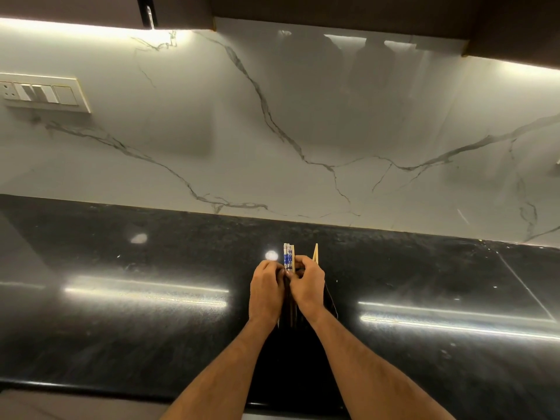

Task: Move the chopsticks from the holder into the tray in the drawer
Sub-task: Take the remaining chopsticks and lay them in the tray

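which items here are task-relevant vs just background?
Job:
- blue-patterned chopsticks
- plain wooden chopsticks
- dark holder, mostly hidden
- left hand, right hand, both gripping chopsticks

Background:
- black counter
- marble backsplash
- switch panel

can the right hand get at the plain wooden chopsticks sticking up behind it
Probably yes. The right hand is curled on the bundle right beside the plain wooden chopsticks, whose tips stand free above its knuckles; nothing blocks them, though its grip is already occupied, as is the left hand.

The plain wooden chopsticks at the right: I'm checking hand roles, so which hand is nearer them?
Right. The right hand sits directly against the plain wooden chopsticks; the left hand is beyond the blue-patterned chopsticks.
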The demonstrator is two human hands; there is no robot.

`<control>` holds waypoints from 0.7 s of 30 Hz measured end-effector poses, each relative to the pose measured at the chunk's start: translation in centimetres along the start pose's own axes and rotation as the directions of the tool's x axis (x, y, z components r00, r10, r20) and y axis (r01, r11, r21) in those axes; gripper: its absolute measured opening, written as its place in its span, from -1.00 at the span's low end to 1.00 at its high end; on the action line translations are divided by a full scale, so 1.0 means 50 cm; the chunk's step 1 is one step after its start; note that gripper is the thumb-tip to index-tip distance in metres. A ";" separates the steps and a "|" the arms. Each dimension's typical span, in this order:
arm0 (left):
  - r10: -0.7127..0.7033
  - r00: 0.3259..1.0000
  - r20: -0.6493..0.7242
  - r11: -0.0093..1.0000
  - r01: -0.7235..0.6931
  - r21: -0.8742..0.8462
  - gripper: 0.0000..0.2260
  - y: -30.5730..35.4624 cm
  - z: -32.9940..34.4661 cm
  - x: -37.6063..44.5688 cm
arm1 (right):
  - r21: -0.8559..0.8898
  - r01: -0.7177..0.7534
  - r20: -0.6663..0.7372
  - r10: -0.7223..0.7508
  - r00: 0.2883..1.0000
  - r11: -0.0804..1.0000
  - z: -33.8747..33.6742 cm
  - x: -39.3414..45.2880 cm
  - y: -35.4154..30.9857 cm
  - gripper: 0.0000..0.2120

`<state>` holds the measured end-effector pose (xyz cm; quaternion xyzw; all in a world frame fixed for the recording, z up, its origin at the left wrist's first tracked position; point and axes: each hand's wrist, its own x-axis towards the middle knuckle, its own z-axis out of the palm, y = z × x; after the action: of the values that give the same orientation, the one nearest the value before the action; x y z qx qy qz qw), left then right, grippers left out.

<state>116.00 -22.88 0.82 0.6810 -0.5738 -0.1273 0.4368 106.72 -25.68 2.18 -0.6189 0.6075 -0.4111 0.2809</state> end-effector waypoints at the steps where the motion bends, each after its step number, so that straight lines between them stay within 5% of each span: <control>1: 0.002 1.000 -0.001 1.000 -0.002 -0.002 -0.93 0.001 -0.001 -0.001 | 0.004 0.000 0.000 0.000 1.000 1.000 -0.001 -0.001 -0.001 -0.69; 21: 0.028 0.997 -0.068 1.000 -0.028 -0.008 -0.88 0.015 -0.013 -0.016 | -0.020 -0.115 0.057 0.116 0.992 0.993 -0.031 0.007 -0.003 -0.83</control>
<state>115.70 -21.84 1.50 0.6749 -0.5675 -0.1005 0.4607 105.45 -25.78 3.14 -0.5967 0.6373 -0.3708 0.3167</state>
